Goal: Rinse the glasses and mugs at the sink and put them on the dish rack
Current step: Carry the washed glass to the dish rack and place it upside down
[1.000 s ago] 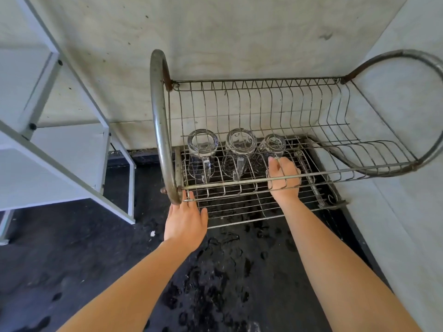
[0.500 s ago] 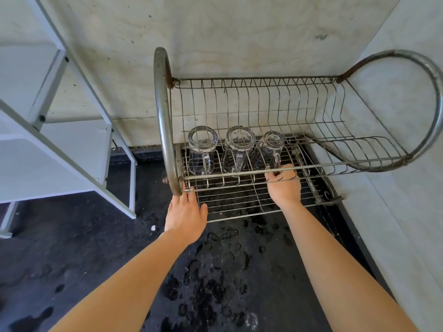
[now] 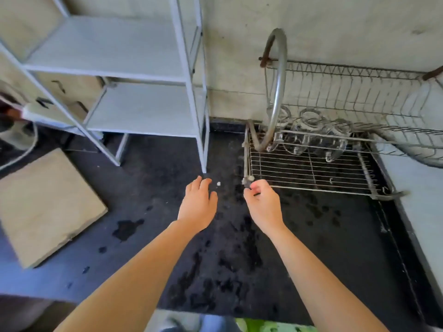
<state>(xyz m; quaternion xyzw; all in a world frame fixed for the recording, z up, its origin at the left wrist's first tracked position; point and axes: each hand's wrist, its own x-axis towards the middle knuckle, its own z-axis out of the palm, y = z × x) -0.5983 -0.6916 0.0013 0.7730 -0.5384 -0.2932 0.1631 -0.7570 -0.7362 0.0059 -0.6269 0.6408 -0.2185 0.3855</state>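
Both hands have withdrawn from the rack. Left hand (image 3: 197,204), open and empty, at 12 o'clock; right hand (image 3: 263,203), loosely curled, empty, near the rack (image 3: 311,174) corner. Three mugs (image 3: 309,135) inverted at 2 o'clock; placement apparently complete.

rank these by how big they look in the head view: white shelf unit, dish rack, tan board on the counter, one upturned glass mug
1. white shelf unit
2. dish rack, partly cut off at the right edge, so it may rival the shelf
3. tan board, near the camera, so likely flattered
4. glass mug, clearly smallest
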